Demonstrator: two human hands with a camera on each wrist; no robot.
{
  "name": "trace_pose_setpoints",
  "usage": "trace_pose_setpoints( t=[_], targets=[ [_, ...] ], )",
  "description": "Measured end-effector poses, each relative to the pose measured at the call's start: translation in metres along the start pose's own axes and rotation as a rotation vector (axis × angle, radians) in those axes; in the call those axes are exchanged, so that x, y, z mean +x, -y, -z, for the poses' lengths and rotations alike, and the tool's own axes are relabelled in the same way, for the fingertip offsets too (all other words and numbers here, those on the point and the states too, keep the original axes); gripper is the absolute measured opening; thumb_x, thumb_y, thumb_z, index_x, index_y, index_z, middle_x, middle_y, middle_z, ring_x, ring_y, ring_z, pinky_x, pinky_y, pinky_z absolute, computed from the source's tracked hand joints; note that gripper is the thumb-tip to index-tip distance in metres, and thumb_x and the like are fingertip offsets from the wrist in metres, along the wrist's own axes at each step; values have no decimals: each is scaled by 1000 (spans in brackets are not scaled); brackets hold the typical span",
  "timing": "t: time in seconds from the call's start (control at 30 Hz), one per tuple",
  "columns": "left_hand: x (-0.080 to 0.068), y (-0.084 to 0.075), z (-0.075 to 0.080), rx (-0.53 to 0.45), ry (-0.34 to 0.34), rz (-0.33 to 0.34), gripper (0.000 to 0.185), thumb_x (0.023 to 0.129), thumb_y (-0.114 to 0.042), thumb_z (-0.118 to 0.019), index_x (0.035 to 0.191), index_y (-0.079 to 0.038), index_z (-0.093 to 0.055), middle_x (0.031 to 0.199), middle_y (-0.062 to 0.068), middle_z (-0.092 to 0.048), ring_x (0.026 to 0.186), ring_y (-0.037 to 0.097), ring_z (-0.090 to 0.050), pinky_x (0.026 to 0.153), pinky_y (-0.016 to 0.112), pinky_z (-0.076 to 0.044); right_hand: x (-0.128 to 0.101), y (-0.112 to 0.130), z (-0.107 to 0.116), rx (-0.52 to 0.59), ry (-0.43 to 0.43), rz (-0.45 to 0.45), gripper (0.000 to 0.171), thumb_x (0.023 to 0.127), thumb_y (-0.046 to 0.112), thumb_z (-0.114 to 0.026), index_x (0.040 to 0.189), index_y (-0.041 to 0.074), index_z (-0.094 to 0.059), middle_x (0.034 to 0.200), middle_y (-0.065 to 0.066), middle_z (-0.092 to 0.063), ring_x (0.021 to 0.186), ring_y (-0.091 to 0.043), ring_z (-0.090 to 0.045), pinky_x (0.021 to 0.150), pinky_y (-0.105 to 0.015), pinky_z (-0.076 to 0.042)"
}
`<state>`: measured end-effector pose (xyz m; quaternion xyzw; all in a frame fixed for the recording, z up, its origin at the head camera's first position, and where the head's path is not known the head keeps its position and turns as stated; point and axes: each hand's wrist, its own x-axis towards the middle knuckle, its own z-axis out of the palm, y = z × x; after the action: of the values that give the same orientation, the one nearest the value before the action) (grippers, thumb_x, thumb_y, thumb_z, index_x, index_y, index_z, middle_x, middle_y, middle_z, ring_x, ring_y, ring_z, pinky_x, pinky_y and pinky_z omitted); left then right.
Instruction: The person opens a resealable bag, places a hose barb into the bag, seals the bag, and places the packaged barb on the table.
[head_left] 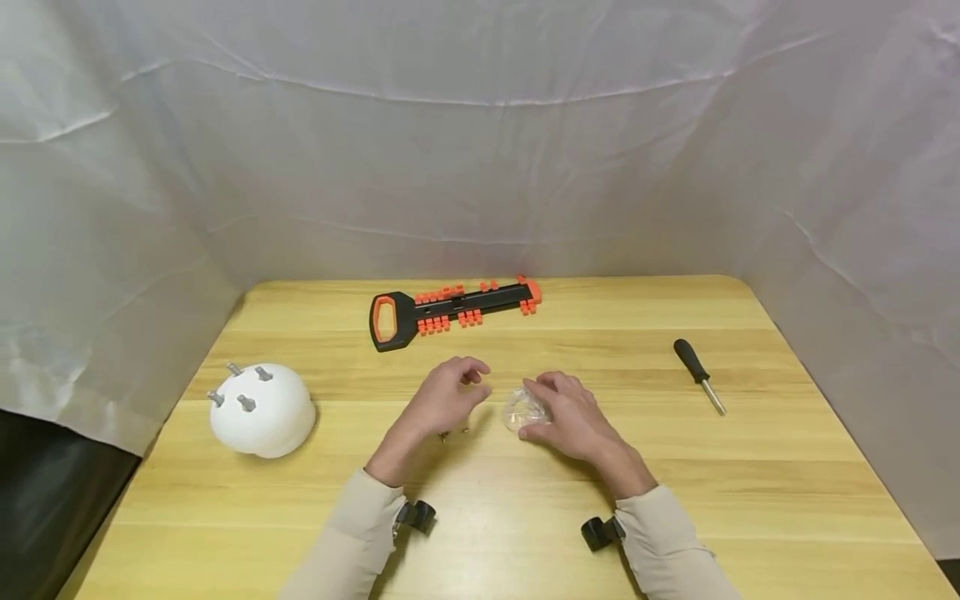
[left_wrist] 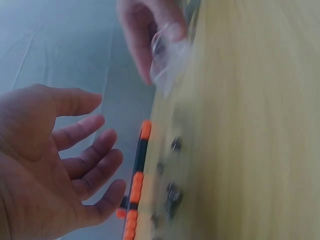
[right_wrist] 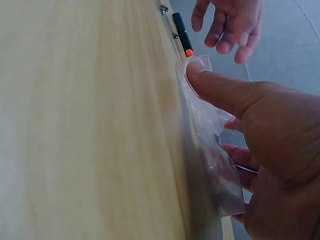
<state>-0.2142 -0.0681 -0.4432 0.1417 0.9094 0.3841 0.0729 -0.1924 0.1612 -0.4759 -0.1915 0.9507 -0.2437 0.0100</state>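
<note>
Head view
Right hand (head_left: 564, 417): centre of frame, thumb and fingers pinching a small clear plastic bag (head_left: 522, 410) against the tabletop (head_left: 750, 483); held low, seemingly to keep the bag steady.
Left hand (head_left: 448, 395): just left of the bag, fingers loosely curled, holding nothing; small dark screws (head_left: 453, 432) loose on the wood beneath it.
Black-and-orange tool (head_left: 450, 308): upper centre, flat, well apart from the hands.
White dome with grey pegs (head_left: 259, 408): left of frame, set aside.
Screwdriver (head_left: 699, 375): right of frame, lying untouched.

Left wrist view
Left hand (left_wrist: 47, 165): lower left, palm open, fingers spread, empty.
Bag (left_wrist: 167, 62): top centre, pinched by the other hand.
Screws (left_wrist: 170, 192): blurred, lower centre.

Right wrist view
Right hand (right_wrist: 260, 140): right of frame, thumb pressing the bag (right_wrist: 215, 150) from above, fingers beneath.
Left hand (right_wrist: 230, 25): top right, open.

Writing: no brand, label or lettering legible in any view.
</note>
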Motion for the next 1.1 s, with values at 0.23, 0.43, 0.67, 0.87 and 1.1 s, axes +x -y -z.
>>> trace_pose_setpoints(
  t=[0.23, 0.43, 0.67, 0.87, 1.1],
  targets=[
    [-8, 17, 16, 21, -48, 48, 30, 92, -26, -65, 119, -13, -65, 107, 4, -63, 105, 23, -57, 90, 42, -47, -1, -2, 1, -12, 16, -5, 76, 78, 45, -77, 142, 14, -50, 140, -14, -50, 131, -35, -44, 108, -58, -30],
    [-13, 26, 20, 39, -58, 77, 28, 93, -26, -64, 117, -12, -65, 106, 5, -63, 103, 24, -57, 90, 43, -47, -2, -2, 1, 1, 26, -3, 75, 79, 44, -77, 142, 14, -50, 141, -14, -50, 131, -36, -45, 108, -58, -29],
    [-18, 41, 24, 80, -58, 98, 28, 92, -24, -64, 117, -11, -66, 107, 5, -64, 102, 24, -58, 91, 42, -48, -4, -2, 0, 15, 33, -3, 74, 79, 43, -77, 141, 13, -50, 141, -15, -49, 131, -37, -44, 108, -60, -28],
    [-25, 53, 31, 98, -50, 124, 24, 93, -22, -63, 114, -10, -66, 103, 5, -63, 96, 20, -59, 87, 40, -48, -4, -2, 0, 14, 34, 1, 73, 80, 42, -76, 141, 14, -50, 142, -14, -49, 132, -37, -43, 109, -60, -28],
    [-31, 62, 38, 121, -14, 128, 9, 90, -18, -64, 97, -13, -68, 94, 2, -62, 85, 16, -55, 79, 35, -47, -3, -3, 4, 18, 29, 3, 71, 79, 41, -78, 140, 14, -52, 141, -13, -50, 131, -36, -45, 107, -61, -29]
  ],
)
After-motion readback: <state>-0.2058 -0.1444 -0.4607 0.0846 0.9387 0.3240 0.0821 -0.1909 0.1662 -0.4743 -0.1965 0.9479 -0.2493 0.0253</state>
